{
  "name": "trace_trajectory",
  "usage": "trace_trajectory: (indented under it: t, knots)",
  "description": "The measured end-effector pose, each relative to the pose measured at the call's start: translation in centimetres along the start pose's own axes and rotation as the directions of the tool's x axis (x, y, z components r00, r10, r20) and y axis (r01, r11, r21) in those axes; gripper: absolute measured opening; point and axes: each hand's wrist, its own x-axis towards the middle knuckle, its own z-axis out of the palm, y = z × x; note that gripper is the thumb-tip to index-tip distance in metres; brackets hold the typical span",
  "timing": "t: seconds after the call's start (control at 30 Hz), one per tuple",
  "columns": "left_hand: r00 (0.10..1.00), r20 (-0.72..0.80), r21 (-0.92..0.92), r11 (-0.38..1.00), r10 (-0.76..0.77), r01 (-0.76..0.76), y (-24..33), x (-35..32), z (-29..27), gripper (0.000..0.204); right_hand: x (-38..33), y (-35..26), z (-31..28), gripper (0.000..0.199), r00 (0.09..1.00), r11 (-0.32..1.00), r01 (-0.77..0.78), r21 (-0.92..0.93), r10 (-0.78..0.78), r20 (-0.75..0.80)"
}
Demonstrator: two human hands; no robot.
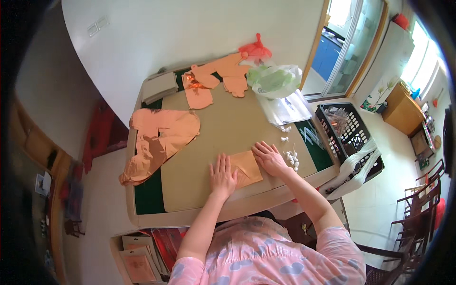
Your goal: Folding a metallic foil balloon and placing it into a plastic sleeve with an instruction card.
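Observation:
Both of my hands lie flat on a small shiny copper-coloured foil sheet (248, 167) near the front edge of the table (199, 209). My left hand (222, 175) presses its left part with fingers spread. My right hand (269, 157) rests on its upper right corner, fingers apart. The sheet appears folded under my palms. A cluster of small white pieces (291, 158) lies just right of my right hand.
Larger crumpled foil sheets (159, 137) lie at the table's left, more foil shapes (218, 78) at the back. A grey paper stack (160, 87), a green-white plastic bag (274, 80), clear bags (287, 110) and a black crate (346, 128) stand around.

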Motion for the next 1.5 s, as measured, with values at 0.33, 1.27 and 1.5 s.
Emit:
trace_trajectory:
  t: [0.33, 1.27, 1.5]
  knots:
    - [0.997, 0.079, -0.026, 1.0, -0.009, 0.011, -0.6, 1.0, 0.2, 0.064, 6.0, 3.4, 3.0, 0.02, 0.968, 0.898, -0.212, 0.385, 0.248, -0.045]
    - [0.994, 0.107, -0.015, 0.999, -0.036, 0.038, -1.6, 0.3, -1.2, 0.064, 10.9, 5.7, 2.2, 0.006, 0.775, 0.822, -0.139, 0.552, 0.437, -0.456]
    - [0.993, 0.115, -0.028, 0.999, -0.025, 0.028, -1.8, -1.7, -0.8, 0.067, 4.6, -2.0, 2.3, 0.019, 0.925, 0.917, -0.171, 0.359, 0.275, -0.262]
